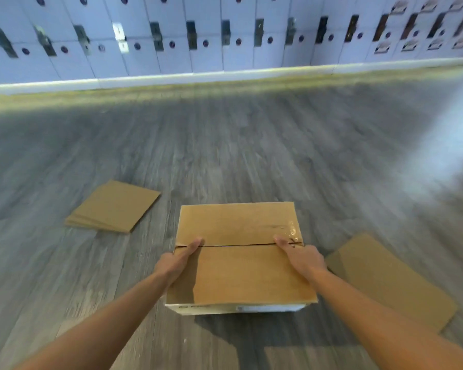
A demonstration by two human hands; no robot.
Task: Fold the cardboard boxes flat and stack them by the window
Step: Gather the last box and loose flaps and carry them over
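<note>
We hold the box [239, 263], flaps closed, dead ahead | left hand [175, 263] grips its 9 o'clock edge, thumb on top | right hand [301, 259] grips its 3 o'clock edge, thumb on top | flattened pile [114, 206] at 10 o'clock, flat sheet [390, 281] at 4 o'clock, on floor [251, 145]

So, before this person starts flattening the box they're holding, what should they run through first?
1. Grip: left hand and right hand each hold a side of the box near the seam: ok.
2. Top flaps opened: they lie closed, the seam nearly shut: not ok.
3. Tape off: a shiny strip of tape sits at the seam's right end: not ok.
4. Box emptied: the closed flaps hide the inside: cannot tell.
5. Room to work: bare floor beyond the box: ok.
6. Window for stacking: none in view, only lockers: cannot tell.
</note>
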